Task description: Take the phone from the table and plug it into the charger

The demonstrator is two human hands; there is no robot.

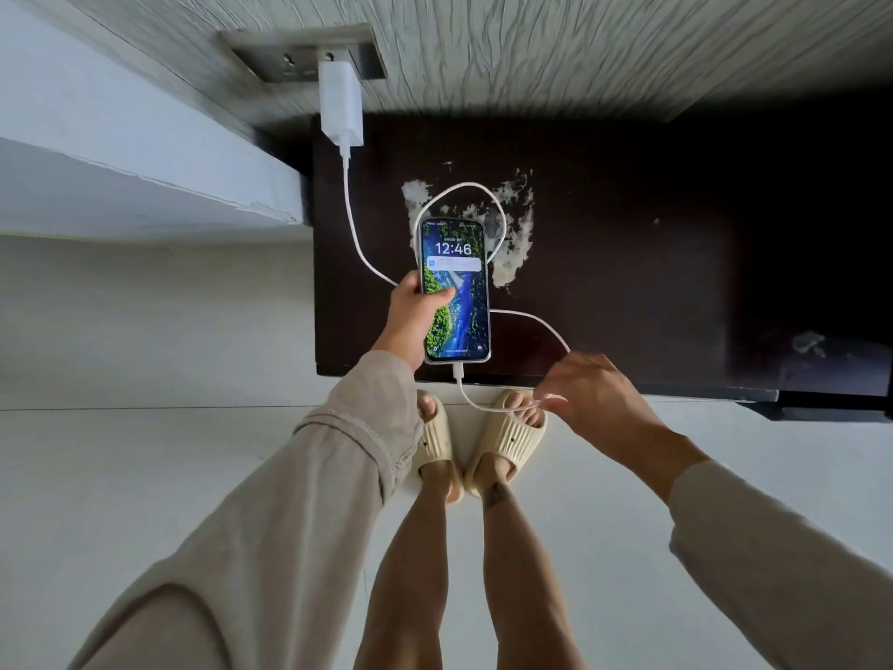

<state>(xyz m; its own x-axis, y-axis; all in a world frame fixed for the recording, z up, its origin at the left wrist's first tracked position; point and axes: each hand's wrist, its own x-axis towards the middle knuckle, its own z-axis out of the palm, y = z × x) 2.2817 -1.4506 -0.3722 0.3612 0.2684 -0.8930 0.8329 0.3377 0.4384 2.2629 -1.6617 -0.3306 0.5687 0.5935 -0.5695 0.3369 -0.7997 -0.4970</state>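
The phone (456,302) is lit, showing 12:46, and my left hand (418,311) grips its left edge just above the dark table (628,263). A white cable (355,234) runs from the white charger brick (341,104), plugged into the wall socket (309,55), loops behind the phone and ends in a plug seated in the phone's bottom port (457,369). My right hand (599,398) pinches the slack of that cable just past the table's front edge, below and right of the phone.
The dark table has a patch of peeled finish (512,224) behind the phone. A white ledge (145,186) lies to the left. My feet in cream slippers (502,437) stand on the pale floor right at the table's edge.
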